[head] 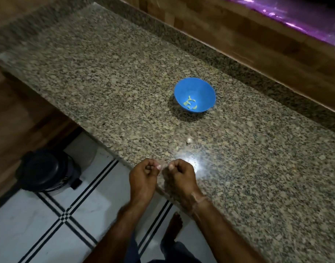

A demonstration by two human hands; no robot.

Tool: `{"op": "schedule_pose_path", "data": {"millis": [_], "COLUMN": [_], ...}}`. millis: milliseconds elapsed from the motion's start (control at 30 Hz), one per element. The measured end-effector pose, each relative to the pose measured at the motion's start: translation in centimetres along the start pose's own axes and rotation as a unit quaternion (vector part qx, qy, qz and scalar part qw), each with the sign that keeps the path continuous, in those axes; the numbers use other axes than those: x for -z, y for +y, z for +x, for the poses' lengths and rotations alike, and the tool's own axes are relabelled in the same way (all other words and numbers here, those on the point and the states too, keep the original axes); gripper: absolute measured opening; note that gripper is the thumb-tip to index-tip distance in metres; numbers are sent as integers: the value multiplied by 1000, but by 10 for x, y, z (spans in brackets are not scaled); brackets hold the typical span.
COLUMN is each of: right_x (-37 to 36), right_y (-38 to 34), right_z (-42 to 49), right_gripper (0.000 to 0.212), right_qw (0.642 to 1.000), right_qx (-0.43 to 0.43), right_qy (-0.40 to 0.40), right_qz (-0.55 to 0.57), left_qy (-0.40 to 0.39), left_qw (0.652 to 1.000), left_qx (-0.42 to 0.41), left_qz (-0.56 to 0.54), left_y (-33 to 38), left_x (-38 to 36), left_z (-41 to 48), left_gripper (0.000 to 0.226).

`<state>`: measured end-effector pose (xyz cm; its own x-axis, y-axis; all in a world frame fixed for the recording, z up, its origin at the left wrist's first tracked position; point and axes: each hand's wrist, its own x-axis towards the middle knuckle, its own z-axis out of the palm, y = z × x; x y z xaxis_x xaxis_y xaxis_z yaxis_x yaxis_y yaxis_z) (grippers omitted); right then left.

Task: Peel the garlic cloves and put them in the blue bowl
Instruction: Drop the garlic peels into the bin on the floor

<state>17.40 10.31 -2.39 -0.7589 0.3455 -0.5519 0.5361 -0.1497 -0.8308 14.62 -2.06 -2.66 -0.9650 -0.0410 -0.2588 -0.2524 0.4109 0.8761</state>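
The loose garlic clove (189, 139) lies on the bench (106, 88), between your hands and the blue bowl (194, 95) and apart from both. It is pale and small. Its long axis seems to run roughly away from you, but it is too blurred to tell which end is the tip. A smaller pale scrap (177, 148) lies just nearer you.

Farther back, the blue bowl stands upright on the bench. The peeled cloves (190, 103) lie in its bottom, curved slivers pointing in different directions.

Your hands are at the near edge of the bench, close together with the thumb sides facing each other. The left hand (144, 173) has its fingers curled in tight and the thumb laid over them. The right hand (180, 171) is curled the same way, beside a bright glare on the stone. The thumb tips nearly meet. You cannot tell whether either hand pinches a clove or a skin, because the gap between them is blurred.

On the tiled floor (49, 224) to your left stands a black bin (47, 171).
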Motion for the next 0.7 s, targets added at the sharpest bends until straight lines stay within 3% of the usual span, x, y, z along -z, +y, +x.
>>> {"op": "schedule_pose_path", "data": {"millis": [167, 300, 533, 700], "right_x": [-96, -217, -400, -483], "right_y": [-27, -22, -9, -11], "right_z": [-2, -6, -34, -36], "right_gripper": [30, 35, 29, 36], "right_qw": [995, 987, 971, 962], "right_qx": [-25, -34, -72, -81], "right_qy": [-86, -155, -229, -255], "right_qz": [51, 11, -1, -42], "left_qy": [59, 127, 244, 300], "left_qw": [997, 989, 960, 941], "left_qx": [29, 38, 92, 121], "left_qz": [-37, -62, -99, -104], "left_y": [-31, -75, -158, -197], "left_x": [85, 193, 369, 441], "left_z": [27, 51, 64, 71], "left_gripper": [15, 20, 11, 22]}}
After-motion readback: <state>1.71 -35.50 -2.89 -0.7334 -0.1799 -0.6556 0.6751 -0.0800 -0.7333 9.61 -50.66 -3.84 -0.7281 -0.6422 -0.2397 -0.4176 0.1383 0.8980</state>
